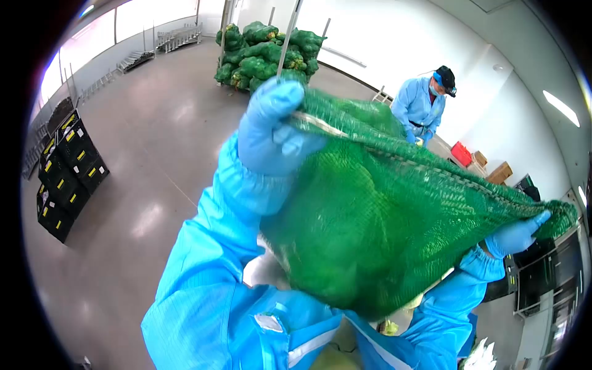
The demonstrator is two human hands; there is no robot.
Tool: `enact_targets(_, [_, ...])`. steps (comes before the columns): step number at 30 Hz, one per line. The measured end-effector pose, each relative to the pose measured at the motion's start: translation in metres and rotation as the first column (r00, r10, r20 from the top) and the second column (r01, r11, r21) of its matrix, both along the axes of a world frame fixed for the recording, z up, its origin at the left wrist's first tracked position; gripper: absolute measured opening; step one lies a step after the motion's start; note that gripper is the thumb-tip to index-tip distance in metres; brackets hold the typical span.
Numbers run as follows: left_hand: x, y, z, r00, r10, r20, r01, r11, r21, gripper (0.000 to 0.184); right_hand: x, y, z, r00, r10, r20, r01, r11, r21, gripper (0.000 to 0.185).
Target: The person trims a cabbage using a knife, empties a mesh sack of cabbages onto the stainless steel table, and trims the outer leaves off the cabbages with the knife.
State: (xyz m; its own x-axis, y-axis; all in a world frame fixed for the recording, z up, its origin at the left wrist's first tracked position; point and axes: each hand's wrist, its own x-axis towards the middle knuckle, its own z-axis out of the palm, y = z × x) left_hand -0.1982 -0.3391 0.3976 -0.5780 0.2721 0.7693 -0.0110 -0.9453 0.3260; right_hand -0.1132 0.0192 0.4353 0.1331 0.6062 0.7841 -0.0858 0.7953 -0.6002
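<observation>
A green mesh sack (370, 228) is stretched wide in front of me, lifted to about chest height. My left hand (274, 129), in a blue glove, is closed round its upper left corner, where a pale strip shows along the edge. At the right end, my right hand (517, 237), also gloved, grips the sack's edge with a finger or thumb pointing out. Lighter green shapes show through the mesh, but I cannot tell whether they are inside or behind it. Below the sack, bits of pale leafy vegetable (388, 327) are partly hidden.
Full green mesh sacks (265, 55) are piled on a rack at the back. Black crates (71, 172) stand stacked at the left. A co-worker (422, 105) in blue stands behind the sack, near a red container (461, 153) and cardboard boxes (499, 173).
</observation>
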Motion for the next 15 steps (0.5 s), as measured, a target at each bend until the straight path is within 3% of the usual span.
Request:
enact_targets(1, [0.001, 0.0, 0.005, 0.998, 0.039, 0.041, -0.04, 0.999, 0.012, 0.023, -0.005, 0.012, 0.001, 0.993, -0.114, 0.032, 0.11, 0.988, 0.106, 0.05])
enact_targets(3, [-0.011, 0.008, 0.015, 0.999, 0.024, -0.045, -0.025, 0.999, -0.029, 0.025, -0.025, 0.04, 0.0, 0.993, -0.117, -0.03, 0.121, 0.938, 0.324, 0.058])
enact_targets(4, [-0.015, 0.013, 0.021, 1.0, 0.012, -0.023, -0.012, 1.0, -0.018, 0.025, -0.032, 0.042, 0.003, 0.998, -0.054, -0.044, 0.066, 0.938, 0.34, 0.062])
enact_targets(5, [-0.016, 0.017, 0.027, 1.0, 0.001, 0.007, -0.001, 1.0, -0.012, 0.025, -0.039, 0.039, 0.01, 0.996, 0.082, -0.026, -0.078, 0.987, 0.143, 0.062])
enact_targets(6, [-0.015, 0.021, 0.035, 0.994, 0.0, -0.106, -0.004, 0.999, -0.041, 0.026, -0.045, 0.03, 0.019, 0.979, 0.2, -0.047, -0.203, 0.977, -0.068, 0.065])
enact_targets(7, [-0.018, 0.023, 0.043, 0.995, -0.063, -0.075, 0.059, 0.996, -0.059, 0.032, -0.037, 0.013, 0.031, 0.971, -0.035, 0.238, 0.097, 0.962, -0.254, 0.069])
enact_targets(9, [-0.035, 0.019, 0.043, 0.998, -0.038, -0.059, 0.039, 0.999, 0.021, 0.031, -0.049, 0.011, 0.034, 0.972, 0.228, 0.05, -0.204, 0.933, -0.295, 0.066])
enact_targets(10, [-0.054, 0.013, 0.05, 0.94, -0.179, -0.292, 0.152, 0.982, -0.114, 0.023, -0.054, 0.011, 0.034, 0.964, 0.263, -0.02, -0.258, 0.923, -0.287, 0.066])
enact_targets(12, [-0.067, 0.0, 0.047, 0.909, -0.01, -0.416, -0.143, 0.931, -0.336, 0.025, -0.061, 0.023, 0.033, 0.924, 0.361, -0.126, -0.381, 0.897, -0.226, 0.061])
enact_targets(13, [-0.063, -0.011, 0.041, 0.855, 0.332, -0.399, -0.495, 0.753, -0.433, 0.029, -0.068, 0.031, 0.032, 0.883, 0.436, -0.174, -0.463, 0.87, -0.17, 0.058])
enact_targets(14, [-0.066, -0.013, 0.037, 0.706, 0.54, -0.458, -0.703, 0.454, -0.548, 0.027, -0.078, 0.061, 0.03, 0.939, 0.342, 0.028, -0.342, 0.939, 0.022, 0.053])
enact_targets(15, [-0.07, -0.015, 0.031, 0.493, 0.669, -0.557, -0.794, 0.085, -0.602, 0.026, -0.083, 0.066, 0.028, 0.953, 0.275, 0.129, -0.293, 0.943, 0.157, 0.049])
